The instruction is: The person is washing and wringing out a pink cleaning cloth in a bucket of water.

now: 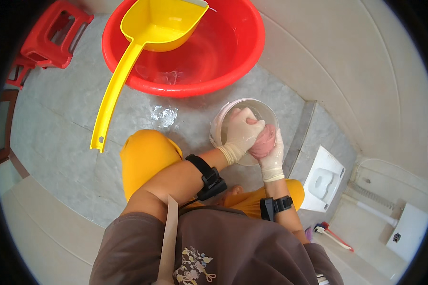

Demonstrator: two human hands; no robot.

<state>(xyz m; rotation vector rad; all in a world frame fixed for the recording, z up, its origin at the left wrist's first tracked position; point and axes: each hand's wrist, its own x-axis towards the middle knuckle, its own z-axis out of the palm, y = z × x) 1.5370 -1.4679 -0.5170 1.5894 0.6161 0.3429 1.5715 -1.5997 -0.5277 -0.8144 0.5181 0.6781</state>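
Both my hands wear pale, thin gloves and are over a whitish bucket [215, 127] standing on the floor. A wet-looking pink cloth [263, 142] is bunched up between them at the bucket's mouth. My left hand [243, 129] is closed in a fist, with a bit of pink showing at its fingers. Cupped around the cloth's lower right side, my right hand [275, 154] grips it from below. Part of the cloth is hidden behind the fingers. Greyish liquid shows inside the bucket.
A large red basin [195, 88] with water stands beyond the bucket. Across its rim lies a yellow long-handled dipper [113, 102]. Red stools [52, 40] are at the far left. To the right, a raised step holds a squat toilet [335, 171]; brushes [335, 235] lie near the wall. Water wets the floor.
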